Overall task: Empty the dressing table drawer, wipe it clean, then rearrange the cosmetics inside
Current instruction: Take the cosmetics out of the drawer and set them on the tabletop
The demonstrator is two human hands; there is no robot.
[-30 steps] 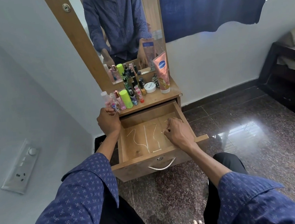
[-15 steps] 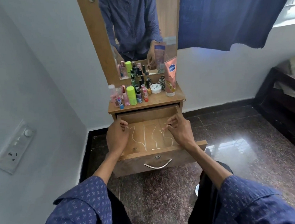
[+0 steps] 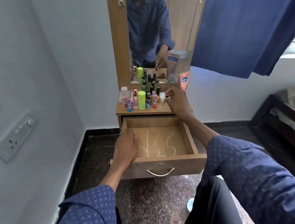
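Note:
The wooden drawer [image 3: 189,136] of the dressing table is pulled out. Its bottom holds only white wavy streaks [image 3: 157,143]. My left hand [image 3: 126,146] rests over the drawer's left wall, fingers loosely spread inside, holding nothing I can see. My right hand [image 3: 176,100] is up at the table top [image 3: 125,111], pinching a slim small bottle [image 3: 163,104] with a dark cap just above the surface. Several cosmetics stand there: a pink bottle [image 3: 124,100], a green tube [image 3: 141,100], small dark bottles [image 3: 148,101], a white jar [image 3: 161,95] and an orange tube [image 3: 184,81].
A mirror [image 3: 154,31] rises behind the cosmetics and reflects me. A switch panel [image 3: 15,134] sits on the left wall. A blue curtain [image 3: 247,24] hangs at the upper right, a dark bed frame [image 3: 285,124] stands at the right. A light blue object [image 3: 191,204] lies on the dark stone floor.
My right hand lifted out of the drawer to the table top with the small bottle. My left hand came down from the table top to the drawer's left side. The view backed away.

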